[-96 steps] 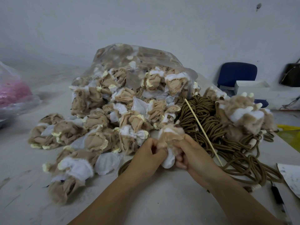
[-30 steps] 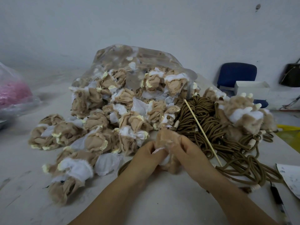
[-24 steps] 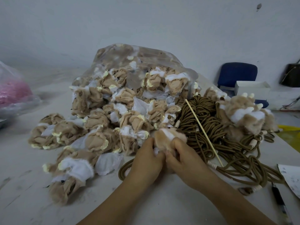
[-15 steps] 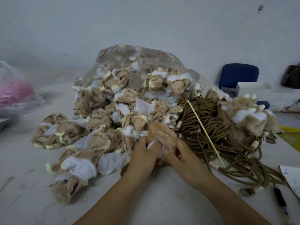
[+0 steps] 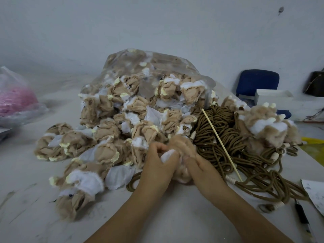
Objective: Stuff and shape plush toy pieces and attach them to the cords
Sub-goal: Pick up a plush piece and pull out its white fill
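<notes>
Step in hand: shaping one tan fur plush toy piece with white lining (image 5: 182,146), held just above the surface between the heap and the cords.

Your left hand (image 5: 157,160) and right hand (image 5: 199,165) are both curled tight on it, thumbs meeting at the white part; motion blur hides the opening. Judgement: work the filling in evenly with the thumbs and pinch the opening small before you reach for the coiled olive-brown cords (image 5: 219,123) or the thin wooden stick (image 5: 222,146) lying across them. The heap of unshaped tan and white pieces (image 5: 112,134) spills from a clear plastic bag (image 5: 157,62) onto the pale grey surface (image 5: 35,199). Room: a blue chair (image 5: 257,81) against a plain white wall, and a pink-filled bag (image 5: 15,100) at far left.
</notes>
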The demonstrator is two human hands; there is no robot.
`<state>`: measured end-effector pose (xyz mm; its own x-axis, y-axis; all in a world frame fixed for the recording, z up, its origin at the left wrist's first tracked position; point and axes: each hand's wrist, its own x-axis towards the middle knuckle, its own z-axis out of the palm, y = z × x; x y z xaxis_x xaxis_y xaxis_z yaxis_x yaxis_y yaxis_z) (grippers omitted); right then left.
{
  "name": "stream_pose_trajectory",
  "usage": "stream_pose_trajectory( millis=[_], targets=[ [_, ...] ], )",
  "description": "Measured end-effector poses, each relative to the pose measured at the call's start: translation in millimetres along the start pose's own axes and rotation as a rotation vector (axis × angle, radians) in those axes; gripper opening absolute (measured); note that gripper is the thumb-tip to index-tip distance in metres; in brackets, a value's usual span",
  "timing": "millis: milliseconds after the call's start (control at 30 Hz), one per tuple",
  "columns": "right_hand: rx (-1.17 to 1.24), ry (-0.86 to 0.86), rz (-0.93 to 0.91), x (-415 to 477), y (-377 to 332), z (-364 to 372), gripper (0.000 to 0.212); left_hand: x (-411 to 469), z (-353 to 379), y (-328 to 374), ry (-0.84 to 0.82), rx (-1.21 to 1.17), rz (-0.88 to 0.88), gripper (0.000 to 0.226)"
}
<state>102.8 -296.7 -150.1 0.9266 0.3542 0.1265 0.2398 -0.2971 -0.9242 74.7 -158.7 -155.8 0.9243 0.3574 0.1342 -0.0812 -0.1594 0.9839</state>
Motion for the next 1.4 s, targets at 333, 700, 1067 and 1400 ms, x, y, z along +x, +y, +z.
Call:
stream_pose_trajectory(
  millis=[333,700,1067,1400],
  targets=[
    [0.175,-0.009,0.088,1.9,0.6,-14.6,0.026,-2.7,-1.8,3.5,-0.087,0.240,0.324,0.024],
    [-0.037,-0.066,0.006,-1.2,-1.3,-9.3,0.029,-1.1,-0.4,1.0,-0.072,0.459,0.481,0.032],
    [0.094,-0.129,-0.060,3.4,-0.1,-23.8,0.037,-2.7,-4.3,1.4,-0.290,0.362,0.396,0.014],
    [-0.089,-0.140,-0.077,-0.4,-2.8,-12.0,0.024,-10.9,-5.0,1.6,-0.083,0.926,0.655,0.012]
  ],
)
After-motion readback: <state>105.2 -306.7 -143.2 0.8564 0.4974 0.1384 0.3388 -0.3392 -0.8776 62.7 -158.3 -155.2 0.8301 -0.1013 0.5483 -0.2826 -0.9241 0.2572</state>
